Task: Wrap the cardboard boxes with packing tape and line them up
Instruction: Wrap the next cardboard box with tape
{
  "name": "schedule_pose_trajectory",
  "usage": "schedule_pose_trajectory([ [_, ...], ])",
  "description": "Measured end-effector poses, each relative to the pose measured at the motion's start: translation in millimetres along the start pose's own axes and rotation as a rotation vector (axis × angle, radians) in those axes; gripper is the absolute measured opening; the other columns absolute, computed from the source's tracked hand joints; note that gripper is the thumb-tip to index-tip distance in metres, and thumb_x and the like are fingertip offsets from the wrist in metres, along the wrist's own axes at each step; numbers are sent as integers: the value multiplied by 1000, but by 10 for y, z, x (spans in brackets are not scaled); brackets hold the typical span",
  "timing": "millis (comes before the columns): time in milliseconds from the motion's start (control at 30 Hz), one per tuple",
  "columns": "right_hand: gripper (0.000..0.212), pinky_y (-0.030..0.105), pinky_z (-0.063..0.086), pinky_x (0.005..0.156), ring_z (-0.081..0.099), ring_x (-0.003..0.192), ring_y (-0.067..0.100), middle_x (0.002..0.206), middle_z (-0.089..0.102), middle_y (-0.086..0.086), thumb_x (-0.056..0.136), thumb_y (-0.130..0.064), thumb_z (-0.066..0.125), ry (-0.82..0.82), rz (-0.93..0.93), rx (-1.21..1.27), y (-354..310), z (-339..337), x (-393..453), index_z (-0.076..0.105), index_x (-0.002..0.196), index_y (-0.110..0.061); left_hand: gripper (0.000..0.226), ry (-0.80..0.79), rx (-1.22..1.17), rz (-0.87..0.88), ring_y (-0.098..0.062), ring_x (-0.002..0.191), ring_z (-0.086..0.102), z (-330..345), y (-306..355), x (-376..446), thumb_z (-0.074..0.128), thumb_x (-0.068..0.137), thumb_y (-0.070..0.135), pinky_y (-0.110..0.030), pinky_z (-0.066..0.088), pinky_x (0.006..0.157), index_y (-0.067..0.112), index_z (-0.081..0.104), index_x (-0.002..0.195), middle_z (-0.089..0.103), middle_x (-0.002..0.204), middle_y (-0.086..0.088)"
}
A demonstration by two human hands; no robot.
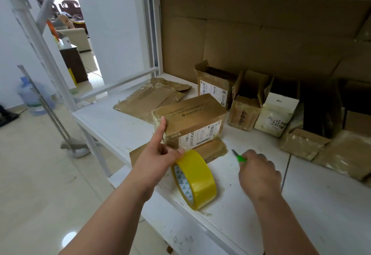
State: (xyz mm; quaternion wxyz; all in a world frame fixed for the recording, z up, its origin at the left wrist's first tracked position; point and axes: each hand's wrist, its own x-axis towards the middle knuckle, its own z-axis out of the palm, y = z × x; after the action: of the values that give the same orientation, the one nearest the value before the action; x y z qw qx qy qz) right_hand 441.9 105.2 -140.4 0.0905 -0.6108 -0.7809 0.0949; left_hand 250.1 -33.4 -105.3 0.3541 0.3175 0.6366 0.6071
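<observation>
Taped cardboard box (190, 120): stiff, probably light, slick-skinned. Left hand (158, 154) clamps tape roll (194, 178) beside it; right hand (259, 172) pinches green cutter (240, 157). Grip box edges.

White shelf (124, 114), pale tiled floor (40, 174)

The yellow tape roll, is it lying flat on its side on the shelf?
No, the yellow tape roll stands on its edge on the white shelf, with the left hand holding its top.
</observation>
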Motion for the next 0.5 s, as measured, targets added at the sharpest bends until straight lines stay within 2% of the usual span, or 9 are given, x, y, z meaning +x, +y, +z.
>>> schedule_pose_trajectory([
  [100, 20, 35, 35, 82, 53, 91, 24, 110, 61, 3, 104, -29, 37, 2, -19, 227, -53, -189, 19, 46, 122, -30, 84, 81, -47, 9, -18, 85, 61, 33, -31, 29, 72, 88, 9, -35, 52, 95, 65, 32, 137, 54, 71, 2],
  [167, 22, 37, 43, 87, 55, 91, 21, 111, 60, 2, 104, -30, 38, -40, -126, 424, -184, -309, 5, 48, 123, -33, 83, 181, -86, 44, -15, 79, 60, 74, -63, 22, 71, 88, 7, -28, 51, 90, 52, 32, 146, 52, 64, 5],
  [233, 25, 35, 47, 85, 58, 95, 17, 112, 59, -1, 103, -29, 43, -89, -263, 541, -346, -413, -62, 54, 125, -34, 79, 267, -132, 79, -15, 75, 59, 111, -91, -6, 70, 89, 5, -26, 50, 90, 45, 35, 148, 51, 65, 1],
  [300, 27, 29, 46, 84, 57, 99, 10, 115, 60, -7, 102, -28, 47, -134, -383, 550, -491, -499, -133, 61, 124, -34, 75, 309, -145, 91, -13, 74, 61, 123, -113, -19, 71, 88, 6, -25, 51, 86, 41, 40, 146, 56, 67, -1],
  [367, 27, 26, 47, 89, 56, 103, 5, 116, 61, -12, 101, -29, 51, -194, -451, 526, -614, -563, -186, 65, 123, -34, 68, 322, -122, 93, -12, 74, 65, 129, -123, -21, 73, 87, 10, -23, 51, 77, 39, 45, 141, 63, 70, -1],
  [433, 25, 29, 50, 92, 57, 102, 4, 112, 61, -16, 98, -31, 56, -252, -483, 490, -714, -600, -222, 67, 120, -35, 63, 313, -118, 87, -13, 76, 67, 125, -125, -23, 75, 86, 11, -24, 51, 73, 35, 48, 137, 67, 74, -4],
  [500, 19, 34, 53, 87, 59, 92, 4, 99, 62, -17, 95, -33, 59, -272, -506, 469, -777, -609, -238, 66, 112, -37, 60, 289, -132, 71, -13, 75, 67, 112, -129, -29, 75, 85, 10, -25, 51, 73, 34, 49, 134, 67, 73, -3],
])
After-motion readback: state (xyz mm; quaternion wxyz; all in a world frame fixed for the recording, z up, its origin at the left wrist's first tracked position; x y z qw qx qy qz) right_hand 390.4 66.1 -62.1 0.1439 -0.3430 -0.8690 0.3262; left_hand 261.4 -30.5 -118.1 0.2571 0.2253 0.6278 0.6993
